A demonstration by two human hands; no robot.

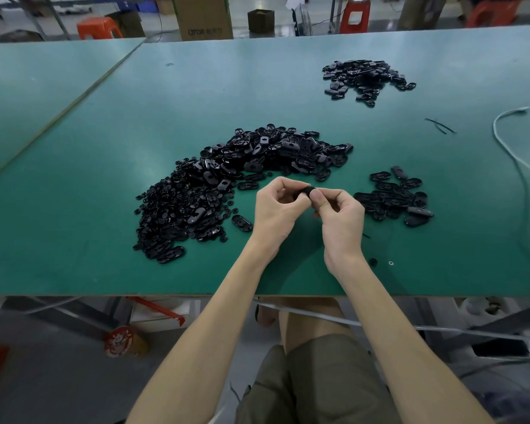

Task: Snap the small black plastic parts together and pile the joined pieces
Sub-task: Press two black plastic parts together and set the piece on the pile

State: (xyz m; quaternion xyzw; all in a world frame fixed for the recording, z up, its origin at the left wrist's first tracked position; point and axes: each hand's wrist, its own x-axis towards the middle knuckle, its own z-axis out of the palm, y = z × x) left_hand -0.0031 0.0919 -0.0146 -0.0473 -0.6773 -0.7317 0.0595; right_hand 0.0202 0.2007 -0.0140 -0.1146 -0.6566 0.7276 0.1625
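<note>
The left hand (pixel 277 206) and right hand (pixel 338 212) pinch one small black oval plastic part (pixel 303 192) between curled fingertips above the green table mat (pixel 104 209). A large loose heap of black parts (pixel 227 185) lies at ten o'clock, a smaller pile (pixel 392 197) at three (near the right knuckles), and a far pile (pixel 364 79) at one. Open mat reaches the near edge at six. A white cable (pixel 517 166) skirts the right edge.

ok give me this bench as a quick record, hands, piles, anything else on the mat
surface: green table
left hand: pinches small black plastic part
right hand: pinches the same part
main pile: loose black parts, left of and beyond the hands
near right pile: oval black pieces, right of the hands
far pile: black pieces, far right of table
other: white cable near right edge
</note>
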